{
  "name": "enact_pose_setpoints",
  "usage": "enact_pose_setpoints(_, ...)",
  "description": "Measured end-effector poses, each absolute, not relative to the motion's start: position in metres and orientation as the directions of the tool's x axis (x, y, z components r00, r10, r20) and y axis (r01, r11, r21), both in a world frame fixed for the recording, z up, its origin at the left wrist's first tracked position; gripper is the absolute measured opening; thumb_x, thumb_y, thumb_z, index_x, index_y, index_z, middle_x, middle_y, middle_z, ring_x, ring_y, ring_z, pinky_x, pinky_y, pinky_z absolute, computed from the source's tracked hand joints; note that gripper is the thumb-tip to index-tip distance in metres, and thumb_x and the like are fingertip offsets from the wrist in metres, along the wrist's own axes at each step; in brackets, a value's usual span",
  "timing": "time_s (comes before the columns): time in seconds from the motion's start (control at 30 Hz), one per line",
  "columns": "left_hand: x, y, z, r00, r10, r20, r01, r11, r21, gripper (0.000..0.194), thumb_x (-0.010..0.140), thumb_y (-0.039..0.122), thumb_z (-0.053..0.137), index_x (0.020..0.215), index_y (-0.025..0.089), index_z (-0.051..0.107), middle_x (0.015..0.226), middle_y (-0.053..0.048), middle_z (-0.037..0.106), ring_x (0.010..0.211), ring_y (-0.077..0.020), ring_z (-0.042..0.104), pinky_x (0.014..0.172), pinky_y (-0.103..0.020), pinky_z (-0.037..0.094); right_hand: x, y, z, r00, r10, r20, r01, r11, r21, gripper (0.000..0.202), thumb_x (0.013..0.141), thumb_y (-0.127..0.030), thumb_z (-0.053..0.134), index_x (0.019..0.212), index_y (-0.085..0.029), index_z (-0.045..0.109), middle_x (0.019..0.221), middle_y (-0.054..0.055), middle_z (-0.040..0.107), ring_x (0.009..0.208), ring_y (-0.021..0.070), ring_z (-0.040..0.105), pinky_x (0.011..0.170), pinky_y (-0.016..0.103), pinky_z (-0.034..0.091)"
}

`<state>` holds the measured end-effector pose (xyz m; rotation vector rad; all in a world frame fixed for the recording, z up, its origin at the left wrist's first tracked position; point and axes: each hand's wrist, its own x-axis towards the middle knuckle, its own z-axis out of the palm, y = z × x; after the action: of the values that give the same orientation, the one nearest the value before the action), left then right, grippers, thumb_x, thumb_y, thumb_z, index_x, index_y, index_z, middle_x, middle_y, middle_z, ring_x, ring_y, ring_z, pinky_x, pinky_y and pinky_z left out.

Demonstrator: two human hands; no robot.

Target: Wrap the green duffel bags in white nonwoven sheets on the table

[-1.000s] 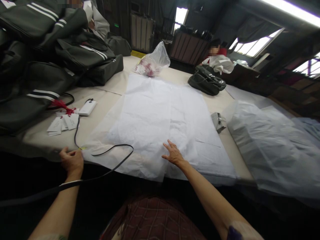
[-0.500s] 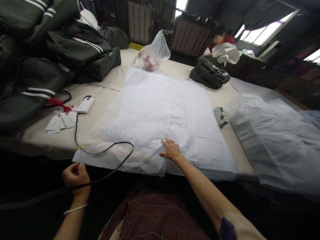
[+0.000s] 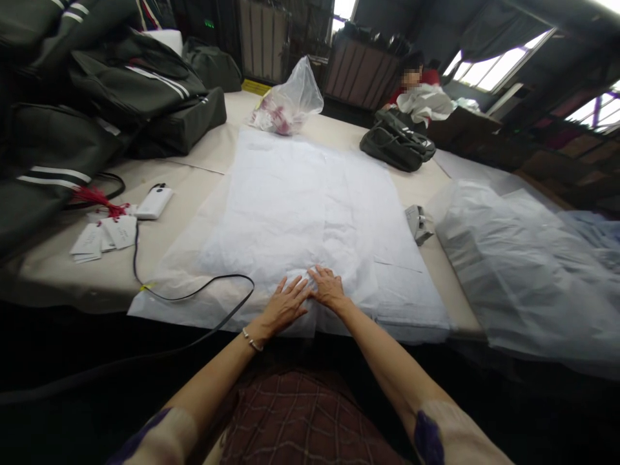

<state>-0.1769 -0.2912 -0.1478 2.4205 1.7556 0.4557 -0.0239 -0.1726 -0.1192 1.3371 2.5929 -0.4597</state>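
Sheets (image 3: pixel 276 200) spread wide at centre

White and creased, they cover the surface (image 3: pixel 203 148). At their six o'clock edge, the left hand (image 3: pixel 285 307) and right hand (image 3: pixel 329 287) rest side by side, fingers splayed and released, seemingly grasping nothing. A black cord (image 3: pixel 232 276) lies at seven o'clock. Smoothing looks like the step in hand; the next move probably calls for light, even pressure.

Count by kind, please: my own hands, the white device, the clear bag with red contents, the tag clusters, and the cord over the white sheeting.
Hands (left hand, right hand): 2
White device: 1
Clear bag: 1
Cluster of tags, overlapping: 1
Dark cord over the white sheeting: 1
Total: 6
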Motion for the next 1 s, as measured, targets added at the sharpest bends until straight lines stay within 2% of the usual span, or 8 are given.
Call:
enact_pose_setpoints(0.1, -0.176, -0.281, -0.159, 0.296, 0.95, 0.099, 0.918, -0.312, 0.246, 0.059, 0.093, 0.046, 0.052, 0.145, 0.022, 0.039, 0.152, -0.012, 0.04, 0.144, -0.0294, 0.027, 0.118, -0.057, 0.017, -0.011, -0.183, -0.115, -0.595, 0.79, -0.15, 0.782, 0.525, -0.336, 0.057, 0.085, -0.037, 0.058, 0.14, -0.029, 0.046, 0.153, 0.008, 0.039, 0.136, 0.0298, 0.036, 0.106, 0.052, 0.034)
enact_pose_setpoints(0.2, -0.179, -0.279, -0.164, 0.295, 0.954, 0.056, 0.926, -0.3, 0.229, 0.06, 0.093, 0.047, 0.051, 0.146, 0.022, 0.038, 0.151, -0.014, 0.041, 0.144, -0.0316, 0.028, 0.116, -0.061, 0.019, 0.024, -0.216, -0.119, -0.481, 0.877, -0.007, 0.69, 0.374, -0.62, 0.037, 0.089, -0.039, 0.051, 0.121, -0.023, 0.063, 0.132, 0.009, 0.059, 0.124, 0.0266, 0.049, 0.106, 0.042, 0.038)
enact_pose_setpoints(0.3, -0.185, -0.277, -0.167, 0.303, 0.952, 0.036, 0.926, -0.303, 0.224, 0.059, 0.094, 0.048, 0.05, 0.146, 0.024, 0.037, 0.153, -0.013, 0.039, 0.144, -0.0315, 0.029, 0.115, -0.06, 0.021, 0.068, -0.267, -0.136, -0.239, 0.899, -0.367, 0.572, -0.175, -0.802, 0.037, 0.083, -0.055, 0.057, 0.087, -0.02, 0.069, 0.093, 0.009, 0.071, 0.096, 0.0271, 0.063, 0.09, 0.041, 0.049)
enact_pose_setpoints(0.37, -0.188, -0.274, -0.167, 0.3, 0.953, 0.039, 0.93, -0.302, 0.209, 0.06, 0.094, 0.049, 0.048, 0.148, 0.026, 0.035, 0.154, -0.011, 0.036, 0.144, -0.0302, 0.028, 0.115, -0.059, 0.022, 0.087, -0.297, -0.153, -0.159, 0.735, -0.659, 0.464, -0.534, -0.707, 0.045, 0.072, -0.063, 0.067, 0.08, -0.018, 0.066, 0.085, 0.009, 0.07, 0.085, 0.0271, 0.066, 0.078, 0.041, 0.053)
enact_pose_setpoints(0.47, -0.191, -0.266, -0.165, 0.292, 0.955, 0.058, 0.939, -0.298, 0.173, 0.061, 0.094, 0.05, 0.046, 0.149, 0.027, 0.031, 0.155, -0.01, 0.035, 0.144, -0.0294, 0.028, 0.115, -0.058, 0.023, 0.087, -0.32, -0.176, -0.182, 0.548, -0.817, 0.097, -0.816, -0.569, 0.054, 0.059, -0.061, 0.079, 0.091, -0.02, 0.065, 0.099, 0.01, 0.071, 0.092, 0.0267, 0.068, 0.076, 0.04, 0.054)
enact_pose_setpoints(0.53, -0.193, -0.261, -0.165, 0.288, 0.956, 0.062, 0.944, -0.294, 0.151, 0.061, 0.095, 0.049, 0.046, 0.149, 0.027, 0.031, 0.156, -0.011, 0.033, 0.145, -0.0296, 0.027, 0.115, -0.059, 0.023, 0.073, -0.321, -0.185, -0.203, 0.545, -0.813, -0.202, -0.836, -0.51, 0.056, 0.053, -0.055, 0.086, 0.094, -0.023, 0.063, 0.101, 0.006, 0.071, 0.098, 0.0245, 0.067, 0.08, 0.038, 0.054)
enact_pose_setpoints(0.63, -0.196, -0.254, -0.165, 0.277, 0.959, 0.063, 0.95, -0.283, 0.133, 0.06, 0.095, 0.048, 0.044, 0.15, 0.026, 0.03, 0.157, -0.011, 0.03, 0.146, -0.0295, 0.024, 0.115, -0.059, 0.023, 0.05, -0.314, -0.191, -0.164, 0.629, -0.76, -0.372, -0.753, -0.543, 0.049, 0.051, -0.047, 0.089, 0.084, -0.022, 0.062, 0.087, 0.002, 0.073, 0.089, 0.0214, 0.069, 0.079, 0.035, 0.054)
enact_pose_setpoints(1.0, -0.2, -0.247, -0.171, 0.244, 0.968, 0.059, 0.962, -0.249, 0.115, 0.061, 0.096, 0.048, 0.041, 0.151, 0.025, 0.028, 0.158, -0.012, 0.029, 0.146, -0.0292, 0.022, 0.115, -0.059, 0.022, 0.08, -0.311, -0.191, -0.138, 0.682, -0.719, -0.24, -0.727, -0.643, 0.046, 0.056, -0.046, 0.089, 0.082, -0.015, 0.067, 0.078, 0.007, 0.074, 0.071, 0.0202, 0.07, 0.064, 0.028, 0.053)
